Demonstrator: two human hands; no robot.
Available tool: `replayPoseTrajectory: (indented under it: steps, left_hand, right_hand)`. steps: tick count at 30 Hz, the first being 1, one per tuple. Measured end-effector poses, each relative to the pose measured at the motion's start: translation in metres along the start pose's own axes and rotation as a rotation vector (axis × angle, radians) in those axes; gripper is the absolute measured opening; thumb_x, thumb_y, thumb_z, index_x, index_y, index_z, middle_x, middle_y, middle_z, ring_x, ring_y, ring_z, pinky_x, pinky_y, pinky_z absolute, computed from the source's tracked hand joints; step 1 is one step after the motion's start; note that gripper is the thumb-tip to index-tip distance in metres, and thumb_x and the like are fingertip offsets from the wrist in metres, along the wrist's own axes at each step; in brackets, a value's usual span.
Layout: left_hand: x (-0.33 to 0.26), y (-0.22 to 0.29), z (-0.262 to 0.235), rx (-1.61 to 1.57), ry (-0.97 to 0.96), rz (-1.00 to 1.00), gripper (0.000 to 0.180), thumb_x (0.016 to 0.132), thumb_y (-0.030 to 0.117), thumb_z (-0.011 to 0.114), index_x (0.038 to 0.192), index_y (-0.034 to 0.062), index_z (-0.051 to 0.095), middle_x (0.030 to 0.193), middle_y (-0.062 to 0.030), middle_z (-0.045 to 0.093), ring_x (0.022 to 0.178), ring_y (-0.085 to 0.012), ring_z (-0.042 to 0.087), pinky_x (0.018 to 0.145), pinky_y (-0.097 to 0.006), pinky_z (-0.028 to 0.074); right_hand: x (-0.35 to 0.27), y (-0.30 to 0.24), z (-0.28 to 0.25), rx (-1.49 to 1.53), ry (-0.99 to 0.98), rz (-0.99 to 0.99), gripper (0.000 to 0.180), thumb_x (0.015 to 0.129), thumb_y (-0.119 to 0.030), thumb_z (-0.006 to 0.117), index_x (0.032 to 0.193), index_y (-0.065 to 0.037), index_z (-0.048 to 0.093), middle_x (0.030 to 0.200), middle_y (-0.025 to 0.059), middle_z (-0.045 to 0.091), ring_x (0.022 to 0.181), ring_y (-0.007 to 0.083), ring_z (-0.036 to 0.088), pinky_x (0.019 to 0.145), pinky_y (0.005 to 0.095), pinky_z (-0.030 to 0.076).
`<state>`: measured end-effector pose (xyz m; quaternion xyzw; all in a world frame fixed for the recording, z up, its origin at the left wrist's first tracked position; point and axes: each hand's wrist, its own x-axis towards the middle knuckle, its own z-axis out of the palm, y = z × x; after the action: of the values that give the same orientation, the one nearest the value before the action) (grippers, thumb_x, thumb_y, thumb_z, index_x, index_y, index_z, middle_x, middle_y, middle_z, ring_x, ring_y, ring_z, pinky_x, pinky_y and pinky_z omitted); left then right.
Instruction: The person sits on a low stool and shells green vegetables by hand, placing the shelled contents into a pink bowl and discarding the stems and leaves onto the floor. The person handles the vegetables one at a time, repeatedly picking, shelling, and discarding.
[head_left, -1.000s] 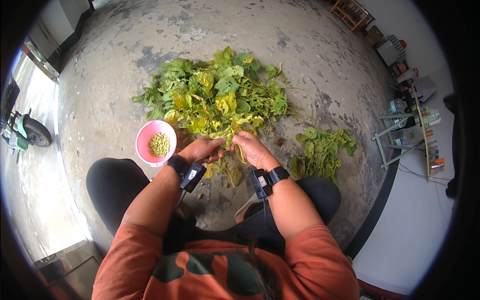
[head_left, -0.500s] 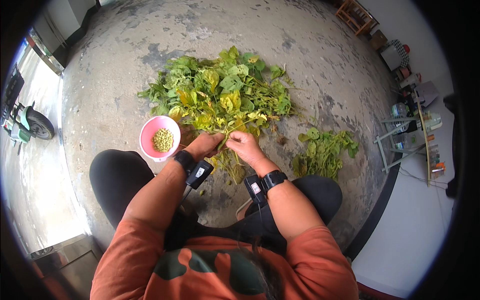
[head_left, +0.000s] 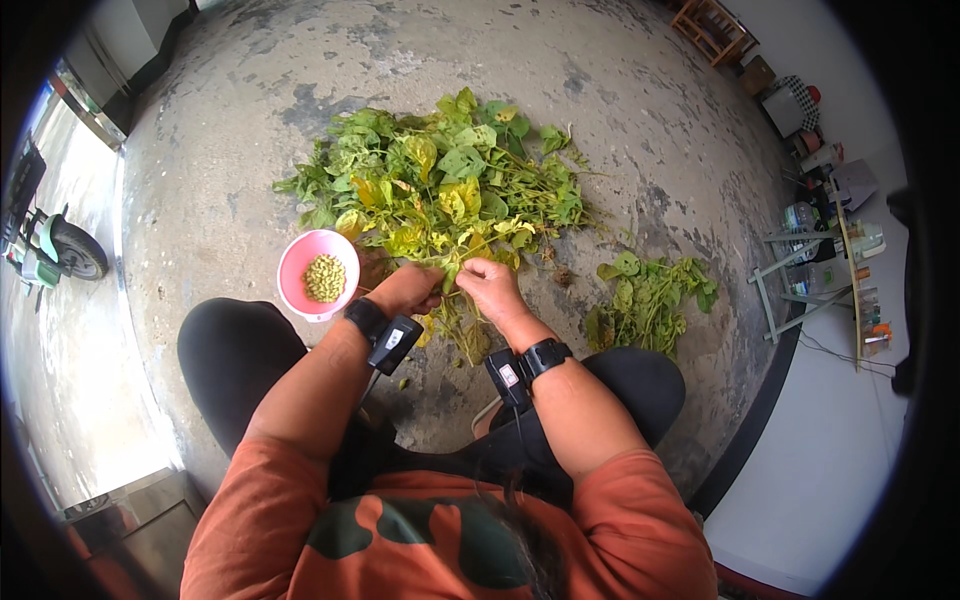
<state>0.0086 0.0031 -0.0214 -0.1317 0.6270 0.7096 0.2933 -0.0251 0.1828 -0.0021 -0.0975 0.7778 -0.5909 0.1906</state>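
While the big heap of leafy stalks (head_left: 440, 190) lay spread on the concrete floor (head_left: 650, 120), both hands had come together at its near edge. A second earlier they sat a little apart, the left hand (head_left: 408, 290) low beside the pink bowl (head_left: 298, 262) and the right hand (head_left: 490, 288) off to its side; by this moment they had closed in until the fingers nearly met over one green stalk (head_left: 452, 272).

Left hand was curled shut around the stalk's lower part, knuckles up. Right hand was pinched on the same stalk just beside it, thumb and fingers tight together. Whether a pod sat between those fingertips could not be told; the fingers hid it.

The stalk itself ran from the hands up into the heap, its leaves mixed with the yellowing ones there, while its bare end trailed down toward the person's knees. Stripped stems lay under the wrists.

The bowl stood just left of the left wrist, touching nothing, with a small mound of pale green beans (head_left: 324, 277) in its middle. It looked no fuller than before, so by my reckoning nothing had been dropped in over that second: the change was only a fresh two-handed hold on the stalk.

Off to the right a smaller bunch of leaves (head_left: 650, 300) lay well apart from the heap, unmoved.
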Motion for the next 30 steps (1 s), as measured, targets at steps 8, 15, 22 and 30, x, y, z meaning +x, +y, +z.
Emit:
replayPoseTrajectory:
  steps: [8, 15, 22, 30]
  left_hand:
    - [0.001, 0.01, 0.004, -0.229, 0.028, -0.056, 0.017, 0.092, 0.013, 0.049, 0.092, 0.0018, 0.063, 0.067, -0.0018, 0.048, 0.05, -0.0091, 0.041, 0.04, -0.024, 0.025]
    - [0.003, 0.019, 0.005, -0.174, -0.063, -0.063, 0.03, 0.094, 0.029, 0.06, 0.101, 0.001, 0.065, 0.069, 0.001, 0.049, 0.052, -0.0077, 0.042, 0.042, -0.022, 0.026]
    - [0.008, 0.01, 0.014, 0.455, 0.393, 0.477, 0.031, 0.086, 0.028, 0.071, 0.082, -0.0029, 0.068, 0.059, -0.0081, 0.058, 0.051, -0.0142, 0.047, 0.05, -0.032, 0.042]
    - [-0.006, 0.016, 0.02, 0.601, 0.376, 0.545, 0.027, 0.078, 0.024, 0.072, 0.073, -0.0017, 0.065, 0.058, -0.0195, 0.055, 0.048, -0.0288, 0.048, 0.052, -0.038, 0.044]
  right_hand:
    - [0.014, 0.001, -0.003, 0.141, 0.12, 0.082, 0.013, 0.084, -0.012, 0.064, 0.077, -0.001, 0.064, 0.062, -0.0025, 0.056, 0.057, 0.0051, 0.048, 0.053, 0.0236, 0.039]
    - [0.026, 0.015, -0.016, 0.026, 0.086, 0.072, 0.012, 0.088, -0.011, 0.062, 0.081, -0.001, 0.064, 0.069, -0.0041, 0.059, 0.063, 0.0038, 0.051, 0.056, 0.0211, 0.04]
    - [0.024, 0.008, -0.021, 0.11, -0.037, 0.268, 0.022, 0.085, -0.022, 0.07, 0.084, 0.001, 0.069, 0.073, 0.0023, 0.066, 0.064, 0.0089, 0.058, 0.058, 0.0249, 0.045]
    - [0.016, -0.006, -0.026, 0.371, -0.156, 0.402, 0.018, 0.084, -0.019, 0.069, 0.088, -0.001, 0.069, 0.082, 0.0025, 0.067, 0.075, 0.0103, 0.059, 0.07, 0.0242, 0.044]
